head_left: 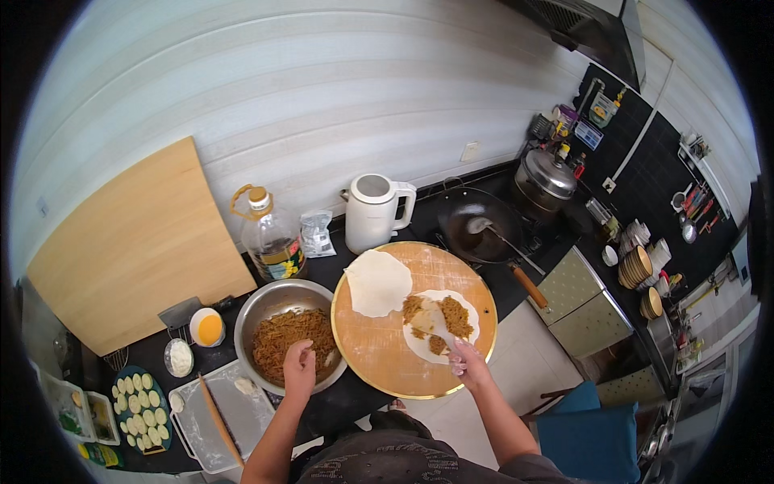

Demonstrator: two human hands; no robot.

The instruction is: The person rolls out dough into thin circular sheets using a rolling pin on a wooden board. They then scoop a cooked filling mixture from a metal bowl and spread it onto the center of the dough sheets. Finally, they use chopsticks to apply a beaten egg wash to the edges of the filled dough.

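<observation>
- Head view is looking down on a dark desk where a person is working with two bare hands.
- Right hand is resting at the near edge of a rolled dough round, fingers curled loosely; it seems to be holding a pale spoon or scraper that reaches up-left across the dough, though the grip is too small to tell for certain.
- Brown shredded filling is lying in patches on that round, spread left to right.
- Left hand is hovering over the near rim of the steel bowl, fingers bunched narrow as if pinching filling; what it holds cannot be made out.
- Bowl is sitting just left of the round wooden board, their rims touching or nearly so, so the left hand is the nearer one to the filling.
- Second plain dough round is lying on the board's far-left part, overlapping the filled one slightly.
- Open board is showing near the front edge; a white kettle and an oil bottle are standing behind, a wok to the far right, a floured tray to the near left.
</observation>
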